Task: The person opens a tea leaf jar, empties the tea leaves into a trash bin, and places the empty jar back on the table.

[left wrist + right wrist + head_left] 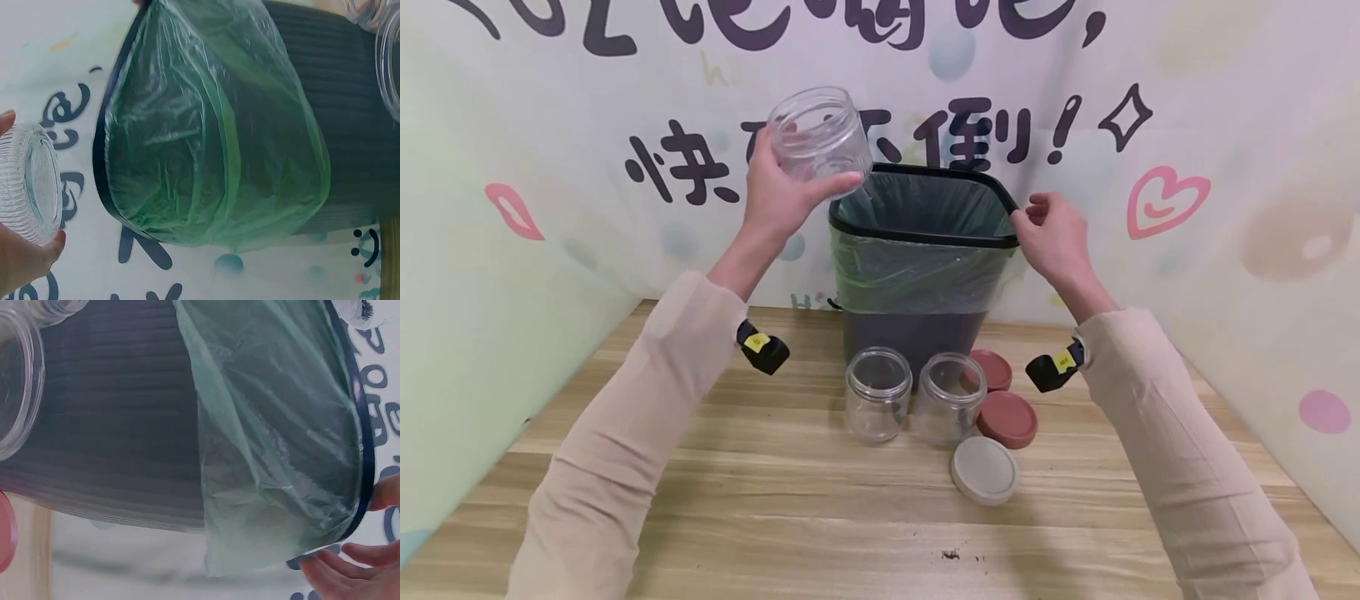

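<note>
My left hand [782, 183] grips a clear glass jar [823, 137], tilted beside the left rim of the trash bin [917, 333]. In the left wrist view, the ribbed jar [28, 181] shows its base towards the bin. A jar mouth with dark bits [365, 309] shows at the top corner of the right wrist view. At the bin's right corner, my right hand [1056, 237] holds the black rim [925, 239], thumb on the rim and fingers outside it. A translucent green liner [917, 271] is folded over the rim.
Before the bin stand two uncovered glass jars [878, 400] on the wooden table [760, 500]. Two red lids [1007, 419] and a pale grey lid [985, 471] lie to their right. Dark crumbs [951, 554] dot the tabletop nearer me. A printed wall [625, 250] rises close behind.
</note>
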{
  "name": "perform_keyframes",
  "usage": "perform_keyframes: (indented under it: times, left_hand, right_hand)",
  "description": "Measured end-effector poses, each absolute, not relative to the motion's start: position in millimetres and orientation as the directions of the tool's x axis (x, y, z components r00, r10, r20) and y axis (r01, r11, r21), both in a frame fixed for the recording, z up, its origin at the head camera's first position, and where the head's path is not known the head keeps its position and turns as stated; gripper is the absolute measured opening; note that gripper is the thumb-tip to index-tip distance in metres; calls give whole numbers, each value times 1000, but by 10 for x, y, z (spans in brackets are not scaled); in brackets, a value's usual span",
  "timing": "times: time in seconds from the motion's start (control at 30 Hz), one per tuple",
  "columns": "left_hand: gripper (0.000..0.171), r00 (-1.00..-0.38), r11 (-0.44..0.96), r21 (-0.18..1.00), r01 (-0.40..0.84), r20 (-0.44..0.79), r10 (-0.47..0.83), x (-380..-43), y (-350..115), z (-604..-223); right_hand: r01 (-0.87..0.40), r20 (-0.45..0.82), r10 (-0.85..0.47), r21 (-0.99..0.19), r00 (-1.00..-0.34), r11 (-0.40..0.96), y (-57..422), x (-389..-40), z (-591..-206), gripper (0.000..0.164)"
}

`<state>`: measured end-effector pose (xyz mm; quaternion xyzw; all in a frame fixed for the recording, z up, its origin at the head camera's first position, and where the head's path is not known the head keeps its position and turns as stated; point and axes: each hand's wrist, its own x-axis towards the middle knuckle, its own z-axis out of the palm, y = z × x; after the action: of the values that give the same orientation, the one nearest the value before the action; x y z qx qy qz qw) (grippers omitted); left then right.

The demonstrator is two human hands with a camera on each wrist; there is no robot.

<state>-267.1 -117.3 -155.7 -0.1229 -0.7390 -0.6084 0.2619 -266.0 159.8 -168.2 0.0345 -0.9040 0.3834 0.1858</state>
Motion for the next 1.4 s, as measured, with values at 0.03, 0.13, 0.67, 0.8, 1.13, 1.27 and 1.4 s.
perform_keyframes:
  times: [0.03, 0.13, 0.67, 0.8, 1.13, 1.27, 1.4]
  left_hand:
    - [88, -826, 210, 827, 521, 551, -120, -2636, -1175, -1565]
    - [87, -812, 178, 806, 564, 581, -59, -2507, -1182, -1610]
    - [84, -819, 156, 809, 567, 532, 215, -2123, -999, -2356]
    - [87, -816, 183, 806, 563, 505, 283, -2059, -978, -2571]
    - [93, -821, 307, 775, 552, 440, 364, -1895, -919, -2965]
    - [96, -830, 319, 783, 535, 415, 373, -1850, -882, -3078]
    - [98, -820, 338, 768, 544, 401, 408, -1809, -838, -3189]
  right_hand:
    - [-236, 398, 80, -681, -914, 693, 1590, -2631, -1693, 45]
    - [-373, 532, 63, -668, -844, 644, 1532, -2549, -1757, 38]
    - [-729, 650, -330, -606, -685, 319, 1083, -1955, -2426, 41]
    - [-653, 527, -409, -702, -745, 284, 1057, -1893, -2633, 54]
    - [-668, 539, -409, -677, -736, 309, 1058, -1819, -3066, 67]
    - [-656, 535, -401, -700, -743, 282, 1086, -1774, -3170, 69]
    - [-652, 529, -408, -707, -744, 273, 1130, -1726, -3277, 68]
